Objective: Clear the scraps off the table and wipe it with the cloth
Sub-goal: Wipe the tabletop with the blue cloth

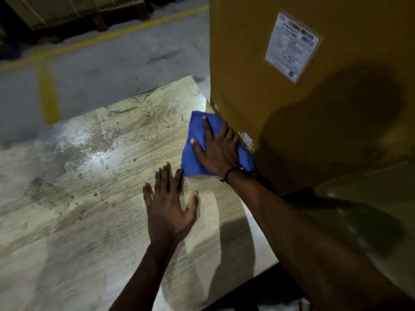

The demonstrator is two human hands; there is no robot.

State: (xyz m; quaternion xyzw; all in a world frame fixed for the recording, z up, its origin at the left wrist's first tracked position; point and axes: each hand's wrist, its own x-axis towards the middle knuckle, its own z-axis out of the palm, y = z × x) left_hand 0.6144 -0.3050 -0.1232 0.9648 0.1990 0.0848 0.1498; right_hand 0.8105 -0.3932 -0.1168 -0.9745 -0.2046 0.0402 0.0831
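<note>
A worn, pale wooden table (94, 167) fills the lower left, stained with dark specks and a shiny patch. A blue cloth (195, 140) lies at the table's right edge, against a big box. My right hand (216, 149) presses flat on the cloth with fingers spread. Just to the near side of the cloth, my left hand (169, 205) rests flat on the bare tabletop, fingers straight and apart, holding nothing. No loose scraps show on the table.
A tall brown cardboard box (325, 108) with a white label (292, 47) stands right of the table, touching the cloth. Grey concrete floor with yellow lines (48, 95) lies beyond the table's far edge. Dark pallets or crates stand at the back.
</note>
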